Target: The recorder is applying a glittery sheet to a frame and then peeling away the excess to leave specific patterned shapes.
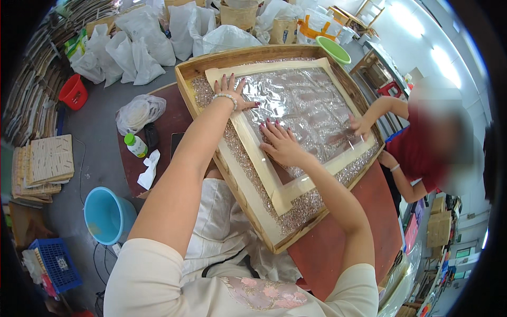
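Note:
A shallow wooden tray holds a layer of small glittering beads. On the beads lies a clear plastic sheet with a pale, flat border. My left hand, a beaded bracelet at its wrist, is spread flat over the sheet's upper left part and its border. Lower down, near the sheet's middle left, my right hand lies with its fingers stretched out on the plastic. Neither hand grips anything. A co-worker's hand touches the sheet's right edge.
The tray rests on a dark red table. Left of it are a green-capped bottle, a tissue and a plastic bag. A blue bucket stands on the floor. White sacks line the back; a co-worker is at the right.

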